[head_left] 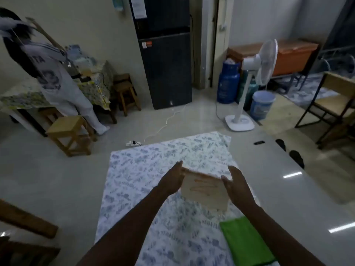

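Observation:
A pale wooden box (204, 191) with faint orange marks on its near face hangs above a white sheet with a blue leaf print (138, 181) spread on the floor. My left hand (172, 180) presses flat against the box's left side, fingers straight. My right hand (237, 184) presses the right side, its fingers reaching along the box's edge. The box is blurred and tilted slightly. A folded green cloth (245, 240) lies on the sheet's near right part, beside my right forearm.
A wooden stool (67, 133) stands left of the sheet, with a person (57, 79) by a covered table. A black fridge (165, 54), a white standing fan (247, 93), a blue gas cylinder (227, 83), a blue bucket (262, 104), a power strip (133, 143) and a chair (330, 104) surround the floor.

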{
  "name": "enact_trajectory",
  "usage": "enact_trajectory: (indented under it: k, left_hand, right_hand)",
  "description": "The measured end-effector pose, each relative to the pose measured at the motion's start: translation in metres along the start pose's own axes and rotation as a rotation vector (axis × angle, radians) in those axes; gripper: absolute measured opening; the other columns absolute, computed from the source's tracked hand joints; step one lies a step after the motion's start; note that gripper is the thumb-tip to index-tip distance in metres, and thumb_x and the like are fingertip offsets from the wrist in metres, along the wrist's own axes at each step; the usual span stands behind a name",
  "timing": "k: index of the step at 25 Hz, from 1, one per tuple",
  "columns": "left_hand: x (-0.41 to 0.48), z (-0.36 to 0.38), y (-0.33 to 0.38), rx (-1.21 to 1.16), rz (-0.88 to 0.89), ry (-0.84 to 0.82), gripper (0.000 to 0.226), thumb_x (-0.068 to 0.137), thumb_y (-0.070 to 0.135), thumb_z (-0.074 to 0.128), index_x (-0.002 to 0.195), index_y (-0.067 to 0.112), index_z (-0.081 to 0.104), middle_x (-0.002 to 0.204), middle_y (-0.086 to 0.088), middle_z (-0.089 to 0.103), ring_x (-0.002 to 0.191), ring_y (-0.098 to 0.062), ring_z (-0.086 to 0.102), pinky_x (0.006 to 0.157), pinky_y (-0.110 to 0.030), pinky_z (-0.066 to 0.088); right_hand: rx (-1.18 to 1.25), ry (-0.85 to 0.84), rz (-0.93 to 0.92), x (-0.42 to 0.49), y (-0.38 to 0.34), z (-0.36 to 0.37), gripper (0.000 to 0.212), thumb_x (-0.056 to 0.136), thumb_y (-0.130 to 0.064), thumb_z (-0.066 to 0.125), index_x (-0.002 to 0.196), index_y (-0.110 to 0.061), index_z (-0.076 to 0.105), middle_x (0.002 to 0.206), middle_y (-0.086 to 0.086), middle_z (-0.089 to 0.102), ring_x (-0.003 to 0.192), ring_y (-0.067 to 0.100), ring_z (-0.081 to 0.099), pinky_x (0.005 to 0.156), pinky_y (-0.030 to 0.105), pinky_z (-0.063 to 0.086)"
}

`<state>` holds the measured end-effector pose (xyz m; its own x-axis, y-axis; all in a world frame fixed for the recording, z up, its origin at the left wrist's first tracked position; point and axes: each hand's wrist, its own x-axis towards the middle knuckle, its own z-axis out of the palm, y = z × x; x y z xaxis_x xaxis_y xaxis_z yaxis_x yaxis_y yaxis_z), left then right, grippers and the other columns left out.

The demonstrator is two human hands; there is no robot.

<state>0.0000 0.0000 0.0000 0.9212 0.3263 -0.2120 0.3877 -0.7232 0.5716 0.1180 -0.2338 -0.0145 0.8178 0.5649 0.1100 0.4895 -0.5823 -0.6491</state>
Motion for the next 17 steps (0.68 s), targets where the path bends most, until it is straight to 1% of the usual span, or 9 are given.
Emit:
enact_trajectory:
  k: [2, 4, 5, 7, 9, 11, 13, 16, 17]
  left_hand:
    - [0.005, 0.012, -0.005, -0.164, -0.114, 0.052, 0.061, 0.103, 0.032, 0.038, 0.154, 0.009, 0.012, 0.159, -0.013, 0.026, 0.145, -0.029, 0.031, 0.112, -0.035, 0.032]
    - [0.008, 0.025, -0.010, -0.236, -0.206, 0.068, 0.050, 0.103, 0.019, 0.041, 0.149, 0.008, 0.028, 0.147, -0.018, 0.046, 0.130, -0.033, 0.049, 0.098, -0.040, 0.045]
    - [0.010, 0.032, -0.014, -0.260, -0.224, 0.076, 0.043, 0.102, 0.016, 0.041, 0.144, 0.007, 0.037, 0.139, -0.018, 0.054, 0.122, -0.034, 0.055, 0.091, -0.041, 0.048]
    - [0.009, 0.040, -0.021, -0.238, -0.251, 0.115, 0.030, 0.100, 0.014, 0.044, 0.127, 0.004, 0.053, 0.122, -0.019, 0.063, 0.107, -0.035, 0.061, 0.076, -0.033, 0.045]
    - [0.003, 0.046, -0.030, -0.182, -0.250, 0.173, 0.024, 0.098, 0.012, 0.049, 0.116, 0.000, 0.061, 0.111, -0.020, 0.067, 0.102, -0.035, 0.063, 0.074, -0.029, 0.042]
    - [-0.008, 0.047, -0.037, -0.228, -0.243, 0.279, 0.024, 0.097, 0.012, 0.055, 0.114, 0.000, 0.065, 0.113, -0.017, 0.068, 0.104, -0.030, 0.064, 0.082, -0.026, 0.044]
    - [-0.023, 0.043, -0.039, -0.357, -0.253, 0.420, 0.020, 0.094, 0.017, 0.060, 0.109, 0.006, 0.069, 0.111, -0.008, 0.065, 0.101, -0.020, 0.061, 0.083, -0.022, 0.044]
    - [-0.050, 0.046, -0.050, -0.479, -0.319, 0.457, 0.014, 0.095, 0.036, 0.056, 0.098, 0.026, 0.066, 0.092, 0.015, 0.066, 0.083, -0.001, 0.061, 0.065, -0.013, 0.042]
    - [-0.059, 0.049, -0.058, -0.487, -0.369, 0.458, 0.015, 0.095, 0.039, 0.055, 0.096, 0.027, 0.063, 0.087, 0.016, 0.065, 0.078, 0.001, 0.060, 0.060, -0.014, 0.040]
  right_hand:
    - [0.041, 0.111, 0.027, -0.009, 0.010, 0.009, 0.055, 0.095, -0.032, 0.047, 0.137, 0.004, 0.046, 0.130, 0.026, 0.052, 0.121, 0.038, 0.050, 0.102, 0.043, 0.040]
    - [0.105, 0.096, 0.116, -0.021, 0.012, 0.020, 0.046, 0.098, -0.019, 0.050, 0.141, -0.002, 0.044, 0.120, 0.020, 0.051, 0.102, 0.028, 0.055, 0.085, 0.034, 0.045]
    - [0.150, 0.095, 0.140, -0.021, 0.016, 0.025, 0.043, 0.099, -0.016, 0.048, 0.140, -0.004, 0.044, 0.119, 0.017, 0.049, 0.095, 0.023, 0.055, 0.079, 0.030, 0.043]
    - [0.205, 0.093, 0.185, -0.014, 0.021, 0.030, 0.036, 0.101, -0.016, 0.046, 0.134, -0.002, 0.049, 0.120, 0.015, 0.048, 0.095, 0.020, 0.056, 0.079, 0.026, 0.040]
    - [0.246, 0.072, 0.223, -0.010, 0.024, 0.032, 0.025, 0.100, -0.018, 0.048, 0.116, 0.000, 0.058, 0.113, 0.018, 0.054, 0.097, 0.026, 0.059, 0.077, 0.027, 0.040]
    - [0.270, 0.090, 0.213, -0.007, 0.025, 0.032, 0.017, 0.098, -0.018, 0.054, 0.099, -0.004, 0.063, 0.097, 0.015, 0.062, 0.087, 0.024, 0.060, 0.069, 0.028, 0.040]
    - [0.296, 0.094, 0.199, -0.002, 0.020, 0.032, 0.017, 0.097, -0.019, 0.056, 0.086, -0.007, 0.062, 0.081, 0.010, 0.062, 0.074, 0.023, 0.057, 0.062, 0.031, 0.041]
    - [0.345, -0.050, 0.221, 0.003, 0.008, 0.044, 0.031, 0.099, -0.029, 0.052, 0.077, -0.008, 0.055, 0.068, 0.010, 0.055, 0.060, 0.021, 0.049, 0.056, 0.033, 0.037]
    - [0.354, -0.103, 0.233, 0.003, 0.004, 0.052, 0.035, 0.099, -0.034, 0.052, 0.077, -0.007, 0.055, 0.068, 0.012, 0.055, 0.059, 0.022, 0.050, 0.055, 0.033, 0.038]
